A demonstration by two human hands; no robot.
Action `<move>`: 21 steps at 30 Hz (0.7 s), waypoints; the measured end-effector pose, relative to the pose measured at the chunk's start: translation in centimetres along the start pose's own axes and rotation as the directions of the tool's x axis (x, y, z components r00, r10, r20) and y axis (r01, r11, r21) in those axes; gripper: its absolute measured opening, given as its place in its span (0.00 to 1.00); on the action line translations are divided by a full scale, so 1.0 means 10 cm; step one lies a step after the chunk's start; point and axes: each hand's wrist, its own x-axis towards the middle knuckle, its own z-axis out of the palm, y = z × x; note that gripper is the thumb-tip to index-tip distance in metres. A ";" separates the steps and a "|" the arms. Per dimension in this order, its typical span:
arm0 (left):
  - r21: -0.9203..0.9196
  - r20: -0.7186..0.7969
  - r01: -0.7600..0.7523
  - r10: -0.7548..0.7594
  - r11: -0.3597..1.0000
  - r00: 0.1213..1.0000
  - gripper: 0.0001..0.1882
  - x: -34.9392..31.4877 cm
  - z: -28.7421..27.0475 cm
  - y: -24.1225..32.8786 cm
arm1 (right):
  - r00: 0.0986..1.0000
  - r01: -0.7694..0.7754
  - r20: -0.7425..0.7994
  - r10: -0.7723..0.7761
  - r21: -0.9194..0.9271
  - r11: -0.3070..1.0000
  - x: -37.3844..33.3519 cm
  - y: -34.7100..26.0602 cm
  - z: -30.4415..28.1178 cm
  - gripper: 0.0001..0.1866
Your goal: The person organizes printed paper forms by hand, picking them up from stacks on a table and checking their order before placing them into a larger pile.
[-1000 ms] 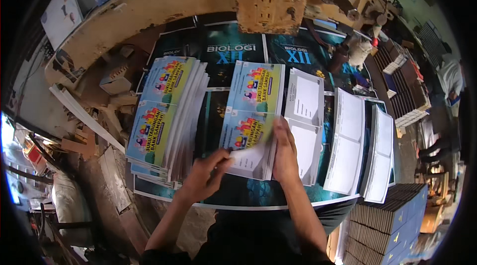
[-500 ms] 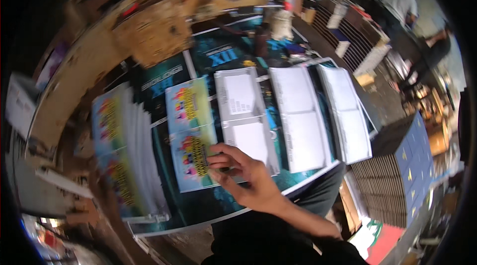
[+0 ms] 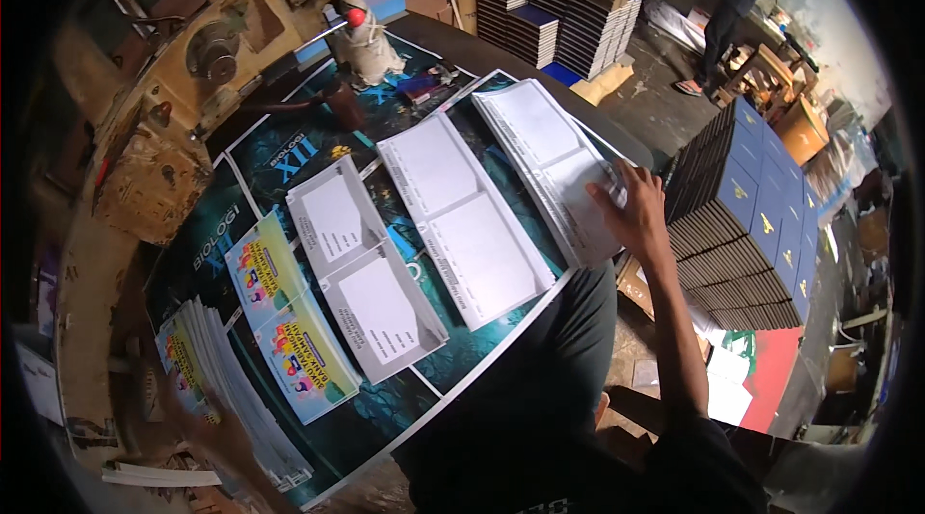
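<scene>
Near the right edge of the table, my right hand (image 3: 636, 210) is closed, with bent fingers and thumb, on the edge of a white printed sheet on the rightmost stack (image 3: 544, 133). Some fingertips are hidden. My left hand (image 3: 198, 422) is dim and blurred at the lower left, close to a fanned stack of colourful printed sheets (image 3: 183, 345); its fingers cannot be made out. Between the hands lie a colourful cover sheet stack (image 3: 289, 321), a grey-bordered white stack (image 3: 371, 278) and a wider white stack (image 3: 462, 225), all slanting across the table.
A dark printed poster (image 3: 251, 191) covers the tabletop. A wooden machine frame (image 3: 231, 56) and a wrapped bottle with a red cap (image 3: 366, 47) stand behind. Piled blue-covered books (image 3: 742, 210) rise at the right; more book stacks (image 3: 549, 18) and a person (image 3: 737, 8) are farther back.
My right hand has moved from the colourful cover sheets to the rightmost white stack. The view has swung right, so the sheets appear farther left and more slanted.
</scene>
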 end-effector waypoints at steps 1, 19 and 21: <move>-0.151 -0.053 -0.099 0.092 0.984 0.994 0.22 0.11 -0.08 0.45 | 1.000 0.019 -0.002 -0.019 -0.081 0.997 -0.03 0.01 0.03 0.33; -0.846 0.521 0.334 0.509 0.417 0.685 0.09 -0.14 0.46 3.24 | 0.904 -0.387 0.414 0.111 0.677 0.626 -0.02 0.14 -0.49 0.27; -0.836 0.548 0.432 0.459 0.339 0.699 0.10 -0.19 0.46 3.23 | 0.912 -0.388 0.386 0.138 0.705 0.593 0.00 0.09 -0.49 0.28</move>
